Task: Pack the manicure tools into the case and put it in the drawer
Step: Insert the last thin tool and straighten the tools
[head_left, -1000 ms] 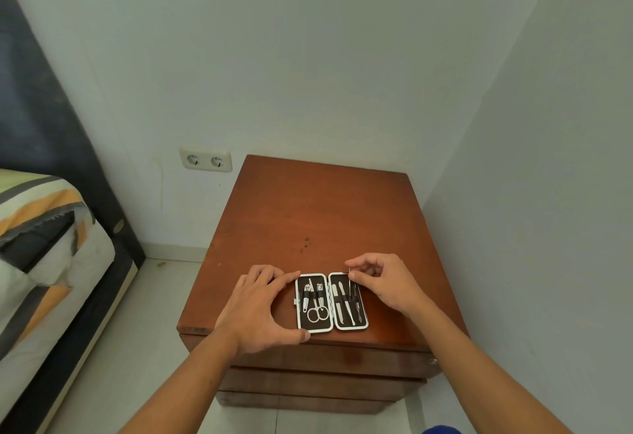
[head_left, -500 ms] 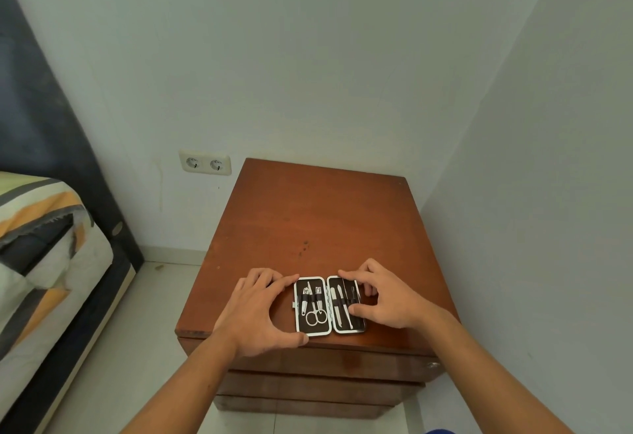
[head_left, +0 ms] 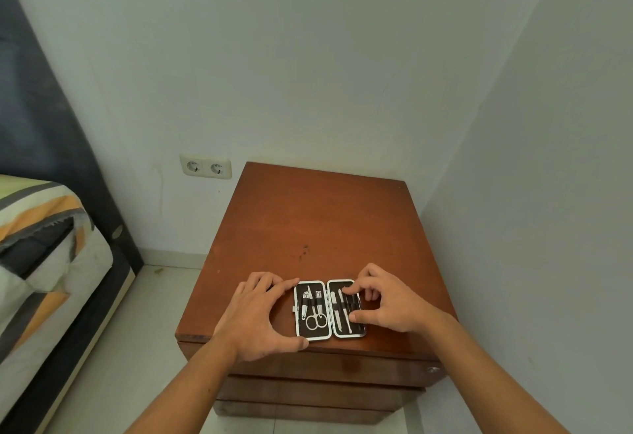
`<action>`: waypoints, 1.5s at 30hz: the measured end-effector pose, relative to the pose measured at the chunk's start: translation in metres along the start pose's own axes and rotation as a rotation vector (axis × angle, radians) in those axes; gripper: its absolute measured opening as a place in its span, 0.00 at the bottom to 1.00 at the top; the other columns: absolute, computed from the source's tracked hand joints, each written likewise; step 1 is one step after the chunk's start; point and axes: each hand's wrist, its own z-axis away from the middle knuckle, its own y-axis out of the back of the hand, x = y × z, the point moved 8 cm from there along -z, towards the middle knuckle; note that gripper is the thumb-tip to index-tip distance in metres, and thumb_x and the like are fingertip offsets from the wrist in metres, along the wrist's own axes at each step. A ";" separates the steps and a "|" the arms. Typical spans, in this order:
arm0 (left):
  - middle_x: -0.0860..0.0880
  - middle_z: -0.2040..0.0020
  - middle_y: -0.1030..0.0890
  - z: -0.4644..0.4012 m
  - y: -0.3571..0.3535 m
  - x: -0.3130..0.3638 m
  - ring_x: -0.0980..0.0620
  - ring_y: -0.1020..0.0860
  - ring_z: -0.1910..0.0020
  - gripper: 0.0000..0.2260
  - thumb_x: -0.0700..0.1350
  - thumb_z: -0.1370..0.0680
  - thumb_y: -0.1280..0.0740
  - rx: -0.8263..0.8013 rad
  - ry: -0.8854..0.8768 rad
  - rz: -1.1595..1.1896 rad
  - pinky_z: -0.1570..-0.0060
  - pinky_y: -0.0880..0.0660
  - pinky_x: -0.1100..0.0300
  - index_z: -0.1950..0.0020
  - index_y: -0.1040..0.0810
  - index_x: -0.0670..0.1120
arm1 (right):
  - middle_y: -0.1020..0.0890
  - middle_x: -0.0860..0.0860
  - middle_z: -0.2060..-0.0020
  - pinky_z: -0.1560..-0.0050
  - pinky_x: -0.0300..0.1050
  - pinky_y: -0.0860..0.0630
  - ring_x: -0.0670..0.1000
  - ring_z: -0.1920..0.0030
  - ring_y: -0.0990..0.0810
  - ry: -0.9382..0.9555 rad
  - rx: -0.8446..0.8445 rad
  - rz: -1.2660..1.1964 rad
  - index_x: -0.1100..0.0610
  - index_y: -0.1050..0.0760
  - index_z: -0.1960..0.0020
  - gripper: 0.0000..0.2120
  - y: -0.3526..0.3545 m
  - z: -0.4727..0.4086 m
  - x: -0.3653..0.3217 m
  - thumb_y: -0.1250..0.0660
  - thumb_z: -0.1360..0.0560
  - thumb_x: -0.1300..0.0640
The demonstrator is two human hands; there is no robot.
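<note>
The right hand (head_left: pixel 390 303) sits on the right half of the open case (head_left: pixel 329 309), its thumb pressed low near the rim and a fingertip bent down onto the thin tools (head_left: pixel 343 310) strapped there. It presses more than it grasps, and I cannot tell whether it has pinched any one tool. A second ago this hand was up at the far corner of the case with its fingers gathered; now it has come down and spread across that half.

Just to the left of it, the left hand (head_left: pixel 255 317) braces the other half much as before, index finger along the top edge, thumb at the near corner, palm flat on the wood. Between the two hands the scissors (head_left: pixel 315 313) and clippers (head_left: pixel 305 303) lie under their strap.

The case lies flat near the front edge of the brown nightstand (head_left: pixel 318 221). Below the hands, the drawer (head_left: pixel 342 370) front is shut. Off to the left are a wall socket (head_left: pixel 205 166) and the corner of a bed (head_left: pixel 44 248).
</note>
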 end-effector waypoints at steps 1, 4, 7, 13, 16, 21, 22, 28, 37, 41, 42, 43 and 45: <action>0.63 0.37 0.33 0.000 0.000 0.000 0.61 0.39 0.33 0.51 0.79 0.38 0.29 0.000 0.000 -0.001 0.33 0.39 0.61 0.19 0.35 0.60 | 0.27 0.42 0.45 0.46 0.36 0.25 0.46 0.49 0.24 0.000 -0.001 -0.009 0.42 0.18 0.39 0.21 0.000 0.001 0.000 0.20 0.30 0.45; 0.64 0.37 0.33 0.001 0.001 0.000 0.61 0.39 0.33 0.51 0.80 0.37 0.30 -0.002 0.000 0.002 0.32 0.39 0.61 0.19 0.36 0.61 | 0.27 0.42 0.45 0.46 0.35 0.26 0.45 0.49 0.24 0.001 0.003 -0.032 0.40 0.18 0.41 0.20 -0.002 0.004 0.001 0.19 0.31 0.44; 0.63 0.36 0.33 0.001 0.001 0.000 0.62 0.39 0.33 0.50 0.79 0.37 0.29 -0.003 0.002 0.008 0.32 0.39 0.61 0.19 0.36 0.61 | 0.26 0.42 0.45 0.45 0.34 0.26 0.45 0.48 0.24 -0.001 0.003 -0.043 0.41 0.18 0.42 0.20 -0.002 0.007 0.001 0.19 0.32 0.44; 0.63 0.36 0.33 0.000 0.001 0.000 0.61 0.39 0.33 0.51 0.80 0.37 0.30 -0.007 0.004 0.001 0.33 0.40 0.62 0.19 0.36 0.61 | 0.26 0.40 0.44 0.44 0.33 0.26 0.44 0.46 0.24 -0.021 0.028 -0.073 0.38 0.19 0.39 0.24 -0.001 0.012 0.003 0.18 0.33 0.42; 0.63 0.36 0.33 0.000 0.001 0.000 0.61 0.39 0.33 0.51 0.80 0.38 0.30 -0.011 0.007 -0.002 0.32 0.40 0.61 0.19 0.36 0.61 | 0.24 0.43 0.43 0.42 0.36 0.25 0.45 0.46 0.22 -0.035 0.109 -0.164 0.39 0.22 0.33 0.30 0.001 0.016 0.009 0.18 0.33 0.43; 0.63 0.36 0.33 0.000 0.001 0.000 0.61 0.39 0.33 0.50 0.79 0.37 0.29 -0.012 0.009 0.005 0.32 0.40 0.61 0.19 0.36 0.61 | 0.28 0.42 0.41 0.42 0.31 0.29 0.45 0.43 0.25 -0.084 0.056 -0.114 0.42 0.30 0.25 0.38 -0.005 0.014 0.012 0.20 0.32 0.41; 0.63 0.36 0.33 0.000 0.000 0.000 0.61 0.39 0.33 0.50 0.79 0.37 0.29 -0.012 0.009 0.006 0.32 0.40 0.62 0.19 0.36 0.61 | 0.29 0.42 0.41 0.42 0.30 0.29 0.44 0.43 0.25 -0.093 0.038 -0.106 0.41 0.31 0.25 0.39 -0.005 0.013 0.012 0.20 0.32 0.41; 0.64 0.36 0.33 -0.001 -0.001 -0.004 0.61 0.39 0.33 0.51 0.79 0.38 0.28 -0.030 0.025 0.043 0.32 0.40 0.63 0.19 0.37 0.62 | 0.28 0.41 0.42 0.42 0.33 0.28 0.44 0.43 0.25 -0.121 0.020 -0.095 0.45 0.29 0.24 0.37 -0.003 0.016 0.011 0.21 0.30 0.41; 0.64 0.35 0.34 0.000 -0.001 -0.005 0.62 0.40 0.33 0.50 0.78 0.37 0.28 -0.033 0.024 0.055 0.33 0.41 0.63 0.19 0.36 0.62 | 0.30 0.41 0.39 0.35 0.35 0.29 0.42 0.38 0.29 -0.138 -0.078 -0.095 0.45 0.37 0.20 0.53 -0.008 0.024 0.007 0.16 0.39 0.39; 0.64 0.35 0.34 0.000 -0.001 -0.004 0.61 0.40 0.33 0.50 0.79 0.37 0.28 -0.036 0.021 0.055 0.32 0.40 0.63 0.19 0.37 0.63 | 0.30 0.40 0.39 0.33 0.37 0.29 0.42 0.37 0.29 -0.139 -0.074 -0.099 0.44 0.37 0.20 0.53 -0.009 0.025 0.007 0.16 0.39 0.39; 0.64 0.35 0.34 0.000 -0.001 -0.004 0.61 0.40 0.33 0.50 0.79 0.37 0.29 -0.035 0.018 0.053 0.32 0.40 0.63 0.20 0.37 0.63 | 0.30 0.40 0.39 0.33 0.37 0.29 0.42 0.38 0.28 -0.142 -0.066 -0.101 0.44 0.36 0.20 0.53 -0.009 0.025 0.008 0.16 0.39 0.40; 0.64 0.35 0.34 0.000 -0.001 -0.003 0.61 0.40 0.33 0.50 0.80 0.38 0.29 -0.035 0.017 0.052 0.32 0.40 0.62 0.20 0.37 0.63 | 0.29 0.41 0.40 0.34 0.37 0.28 0.42 0.38 0.28 -0.145 -0.051 -0.104 0.43 0.35 0.21 0.51 -0.008 0.025 0.009 0.16 0.39 0.40; 0.65 0.36 0.33 0.000 0.000 -0.002 0.61 0.39 0.33 0.49 0.81 0.38 0.30 -0.032 0.017 0.057 0.32 0.39 0.62 0.21 0.36 0.64 | 0.26 0.41 0.41 0.35 0.37 0.27 0.43 0.40 0.25 -0.146 0.000 -0.119 0.44 0.32 0.23 0.47 -0.004 0.026 0.011 0.16 0.38 0.43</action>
